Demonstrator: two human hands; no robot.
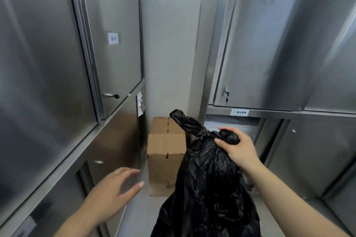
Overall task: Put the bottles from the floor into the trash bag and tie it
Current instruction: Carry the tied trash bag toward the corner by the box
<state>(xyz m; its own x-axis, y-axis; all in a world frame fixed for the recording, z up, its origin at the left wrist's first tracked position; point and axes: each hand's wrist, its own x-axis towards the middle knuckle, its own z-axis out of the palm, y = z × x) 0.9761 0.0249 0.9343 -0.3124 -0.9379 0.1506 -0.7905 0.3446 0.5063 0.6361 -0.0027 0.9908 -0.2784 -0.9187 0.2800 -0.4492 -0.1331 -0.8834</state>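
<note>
Right hand (238,150) is squeezing the knot of the trash bag (208,188) to hold it up; left hand (113,194) is hanging open, holding nothing.

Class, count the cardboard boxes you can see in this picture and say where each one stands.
1. The cardboard box stands on the floor in the corner, between the steel cabinets, behind the black trash bag. The bag may hide others.

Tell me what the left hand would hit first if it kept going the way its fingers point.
Probably the cardboard box: the open left hand points forward-right toward its lower half. Depth is unclear, so it might brush the black trash bag first.
</note>
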